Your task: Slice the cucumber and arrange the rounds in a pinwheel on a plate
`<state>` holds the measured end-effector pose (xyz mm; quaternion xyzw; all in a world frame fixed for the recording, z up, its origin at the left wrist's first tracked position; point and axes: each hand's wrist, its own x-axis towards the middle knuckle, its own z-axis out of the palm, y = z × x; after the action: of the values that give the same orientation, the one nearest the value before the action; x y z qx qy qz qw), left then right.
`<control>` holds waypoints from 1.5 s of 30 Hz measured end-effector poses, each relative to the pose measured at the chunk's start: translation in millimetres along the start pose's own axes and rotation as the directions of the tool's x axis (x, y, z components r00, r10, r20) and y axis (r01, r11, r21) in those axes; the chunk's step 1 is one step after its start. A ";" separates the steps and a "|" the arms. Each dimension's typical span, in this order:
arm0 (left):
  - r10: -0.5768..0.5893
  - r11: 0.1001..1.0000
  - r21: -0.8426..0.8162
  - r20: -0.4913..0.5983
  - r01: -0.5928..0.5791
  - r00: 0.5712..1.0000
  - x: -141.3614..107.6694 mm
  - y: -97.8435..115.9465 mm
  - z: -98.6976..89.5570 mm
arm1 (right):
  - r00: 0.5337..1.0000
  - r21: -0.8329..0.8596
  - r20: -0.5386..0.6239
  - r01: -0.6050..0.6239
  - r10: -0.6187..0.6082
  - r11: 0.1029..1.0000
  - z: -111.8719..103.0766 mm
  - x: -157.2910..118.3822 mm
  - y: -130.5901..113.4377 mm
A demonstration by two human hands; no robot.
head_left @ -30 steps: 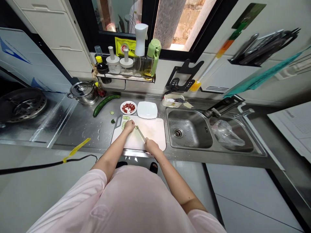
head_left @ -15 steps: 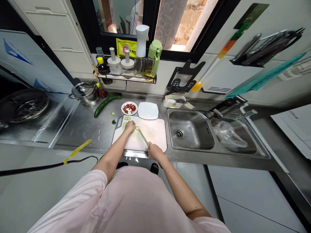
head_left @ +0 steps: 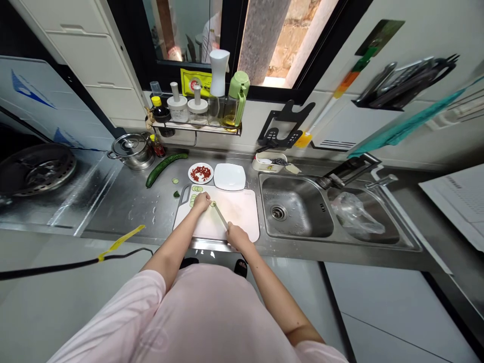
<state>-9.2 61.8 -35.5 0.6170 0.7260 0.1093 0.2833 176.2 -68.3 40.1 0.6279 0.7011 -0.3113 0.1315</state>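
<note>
A person's left hand curls closed over a cucumber piece lying on a white cutting board, while the right hand grips a kitchen knife, its blade just beside the piece. Cucumber slices lie near the board's far left corner, and a whole cucumber rests on the steel counter beyond

A loose, pale pink short-sleeved top covers the person's torso, its wide, soft sleeves ending above the elbows. The forearms, left hand and right hand are bare. Black footwear shows just beyond the top's front.
</note>
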 end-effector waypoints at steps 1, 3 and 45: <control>-0.008 1.000 -0.004 0.005 0.008 1.000 -0.4 0.5 -0.6 | 1.000 0.002 0.000 -0.003 0.003 1.000 -1.1 0.1 -1.0; -0.019 1.000 -0.012 0.016 0.019 1.000 -0.6 1.1 -1.2 | 1.000 0.004 -0.001 -0.014 0.014 1.000 -2.4 -0.2 -2.2; 0.032 0.999 0.036 -0.033 -0.031 0.999 -6.4 -0.5 3.4 | 0.954 0.028 -0.187 -0.232 0.233 0.972 7.1 -17.7 50.2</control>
<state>-7.2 54.9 -36.9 0.6316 0.7226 0.1111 0.2582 226.2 -85.8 31.2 0.7330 0.6309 -0.2347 0.0980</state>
